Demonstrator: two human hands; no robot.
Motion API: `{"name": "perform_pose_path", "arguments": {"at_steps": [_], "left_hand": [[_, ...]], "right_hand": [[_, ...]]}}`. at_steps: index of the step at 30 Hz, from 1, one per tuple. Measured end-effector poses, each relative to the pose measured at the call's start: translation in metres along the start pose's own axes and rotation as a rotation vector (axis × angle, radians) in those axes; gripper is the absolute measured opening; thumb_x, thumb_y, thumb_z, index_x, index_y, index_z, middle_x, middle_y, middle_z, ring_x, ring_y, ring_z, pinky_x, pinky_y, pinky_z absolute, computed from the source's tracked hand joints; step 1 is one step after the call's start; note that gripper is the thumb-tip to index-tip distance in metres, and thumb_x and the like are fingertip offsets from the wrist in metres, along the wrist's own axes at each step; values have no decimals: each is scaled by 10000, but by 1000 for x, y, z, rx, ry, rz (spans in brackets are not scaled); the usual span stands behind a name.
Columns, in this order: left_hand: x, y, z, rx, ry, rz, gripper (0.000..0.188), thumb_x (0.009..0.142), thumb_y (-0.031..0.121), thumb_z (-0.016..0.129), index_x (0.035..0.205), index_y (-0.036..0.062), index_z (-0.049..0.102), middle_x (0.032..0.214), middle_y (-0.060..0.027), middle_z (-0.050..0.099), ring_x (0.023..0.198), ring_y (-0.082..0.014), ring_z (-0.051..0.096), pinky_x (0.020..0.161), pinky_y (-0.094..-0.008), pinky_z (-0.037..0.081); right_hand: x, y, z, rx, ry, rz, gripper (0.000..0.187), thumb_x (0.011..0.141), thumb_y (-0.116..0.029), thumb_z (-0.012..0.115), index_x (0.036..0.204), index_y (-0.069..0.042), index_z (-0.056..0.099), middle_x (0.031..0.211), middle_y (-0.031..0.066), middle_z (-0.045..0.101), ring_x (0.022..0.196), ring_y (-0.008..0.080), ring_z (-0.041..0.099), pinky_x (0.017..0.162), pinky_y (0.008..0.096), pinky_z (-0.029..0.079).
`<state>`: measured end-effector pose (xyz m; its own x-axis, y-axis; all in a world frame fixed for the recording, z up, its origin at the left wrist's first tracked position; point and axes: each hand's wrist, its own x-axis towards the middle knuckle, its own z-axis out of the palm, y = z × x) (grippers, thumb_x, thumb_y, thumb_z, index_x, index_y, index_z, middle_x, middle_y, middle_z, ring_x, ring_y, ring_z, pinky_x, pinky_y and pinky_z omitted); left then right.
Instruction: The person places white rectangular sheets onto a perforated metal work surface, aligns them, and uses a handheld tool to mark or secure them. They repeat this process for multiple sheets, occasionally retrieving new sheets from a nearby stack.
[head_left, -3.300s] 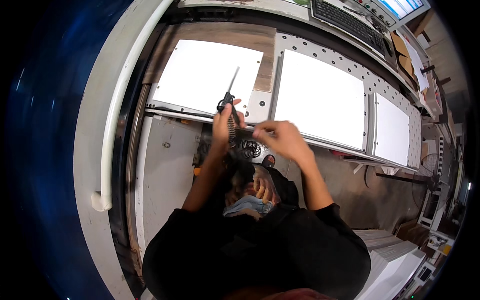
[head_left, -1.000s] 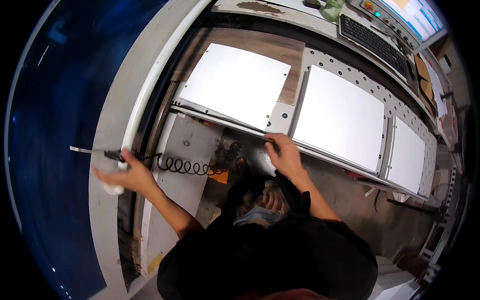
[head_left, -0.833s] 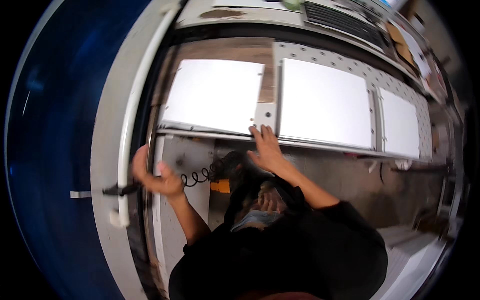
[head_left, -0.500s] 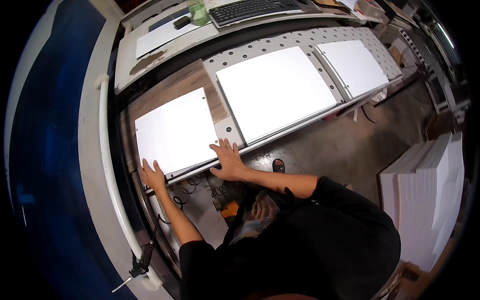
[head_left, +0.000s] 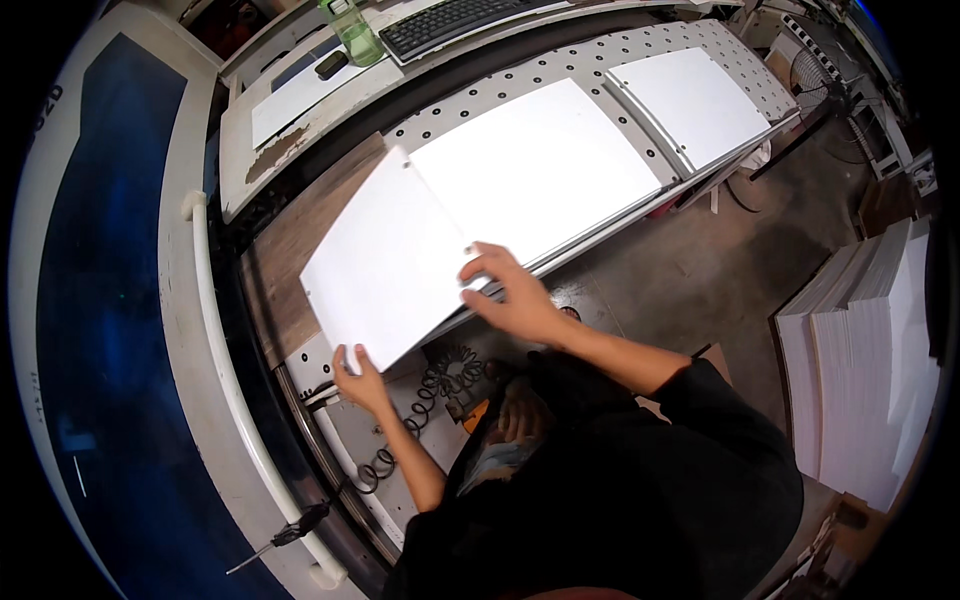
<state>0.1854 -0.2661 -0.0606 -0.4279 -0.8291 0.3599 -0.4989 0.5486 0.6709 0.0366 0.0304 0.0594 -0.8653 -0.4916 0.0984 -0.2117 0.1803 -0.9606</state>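
A white square panel (head_left: pixel 385 265) is tilted up off the machine bed, raised at its near edge. My left hand (head_left: pixel 358 375) grips its near left corner from below. My right hand (head_left: pixel 505 290) holds its near right edge, fingers over the top. Two more white panels, a large one (head_left: pixel 535 165) and a smaller one (head_left: pixel 695 100), lie flat on the perforated grey bed (head_left: pixel 480 95) to the right. A brown board (head_left: pixel 290 255) shows under the lifted panel.
A black coiled hose (head_left: pixel 420 400) hangs below the bed and runs to a tool (head_left: pixel 295 525) lying on the white rail at lower left. A stack of white panels (head_left: pixel 860 370) stands at the right. A keyboard (head_left: pixel 450 15) and green bottle (head_left: pixel 352 25) sit on the far bench.
My left hand put the hose tool down on the rail, then both hands came to the left panel and lifted its near edge off the bed.
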Motion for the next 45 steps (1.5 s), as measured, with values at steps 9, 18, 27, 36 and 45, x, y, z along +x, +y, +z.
{"name": "perform_pose_path", "arguments": {"at_steps": [9,18,27,36,45], "left_hand": [[-102,185,25,-261,-377,172,389,934,248,718,1267,56,655,1304,-219,589,1264,-377,512,1067,-474,398],[-95,251,51,-197,-525,548,329,972,256,659,1239,64,682,1376,-130,601,1297,-329,512,1102,-452,388],[-84,213,48,-216,-508,421,316,976,264,655,1219,65,686,1349,-140,612,1297,-324,513,1106,-450,381],[-7,72,60,294,-268,125,755,932,522,636,1515,96,415,1518,-394,304,1435,-528,272,1157,-592,254],[51,7,88,495,-334,-225,1072,824,813,533,1615,165,212,1541,-489,13,1500,-536,-109,1126,-722,-78]], "right_hand": [[-8,83,-173,-817,454,1,318,809,-265,728,1033,-41,695,1319,267,575,1277,474,475,1068,581,344],[22,93,-135,-881,213,-72,734,874,-527,644,1456,-103,502,1543,337,323,1464,535,220,1159,691,117],[59,147,-208,-1151,458,221,676,933,-476,495,1556,-239,388,1634,224,249,1501,510,150,1154,731,37],[34,200,-370,-1208,434,293,621,926,-446,507,1526,-310,421,1633,134,305,1502,442,227,1174,683,126],[36,192,-371,-1169,378,230,566,942,-373,539,1494,-278,459,1616,134,337,1492,424,261,1169,671,171]]}}
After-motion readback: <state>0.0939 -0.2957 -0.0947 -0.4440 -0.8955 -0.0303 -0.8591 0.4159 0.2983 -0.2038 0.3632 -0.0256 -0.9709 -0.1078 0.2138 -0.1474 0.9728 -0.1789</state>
